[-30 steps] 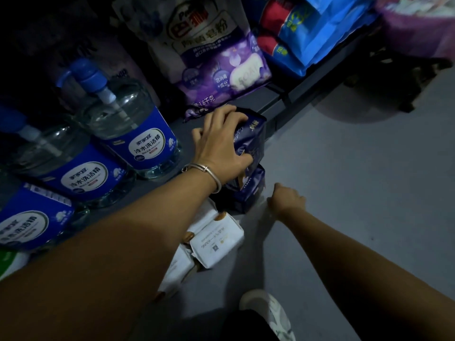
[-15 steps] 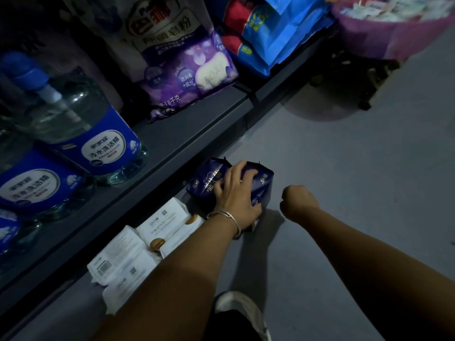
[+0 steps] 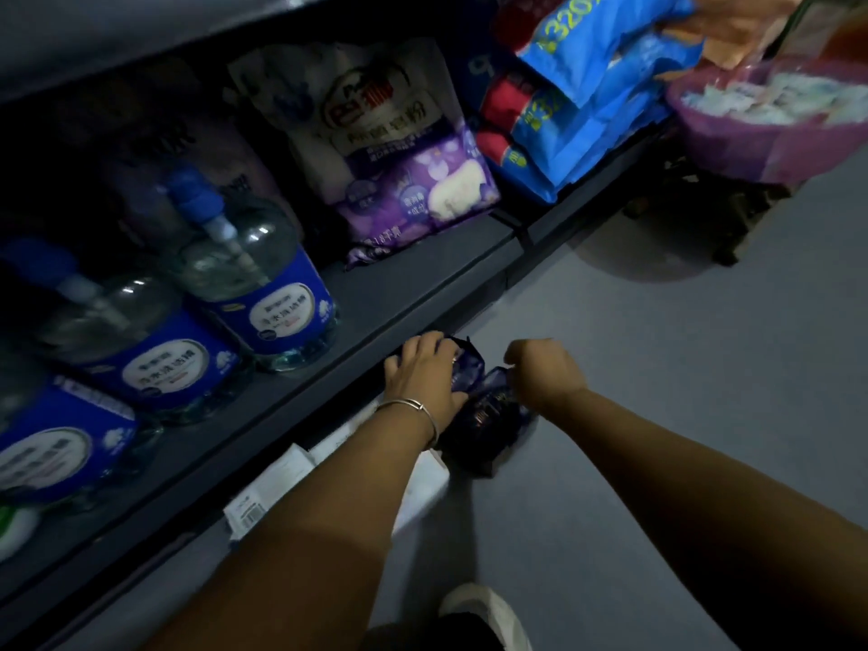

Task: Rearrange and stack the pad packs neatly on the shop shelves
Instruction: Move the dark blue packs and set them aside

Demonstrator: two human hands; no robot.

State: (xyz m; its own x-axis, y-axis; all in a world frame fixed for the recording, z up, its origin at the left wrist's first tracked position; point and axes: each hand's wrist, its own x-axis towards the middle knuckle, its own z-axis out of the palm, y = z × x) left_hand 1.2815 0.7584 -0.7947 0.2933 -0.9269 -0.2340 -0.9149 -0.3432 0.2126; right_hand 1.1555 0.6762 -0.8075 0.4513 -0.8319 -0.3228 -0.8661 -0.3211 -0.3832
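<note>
Left hand (image 3: 425, 378) clamps the dark purple plastic pad packs (image 3: 488, 411) on the floor, steadying them; right hand (image 3: 545, 371), at three o'clock, fist closed, touches them.

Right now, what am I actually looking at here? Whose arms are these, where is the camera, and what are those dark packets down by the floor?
There is no machine: a person wears one camera on the head, looking down at their own arms. The left hand, with a bracelet, lies on dark blue pad packs on the grey floor below the shelf. The right hand touches the same packs; whether it grips is unclear. White packs lie beside them. On the shelf stand detergent bottles and a purple bag.
</note>
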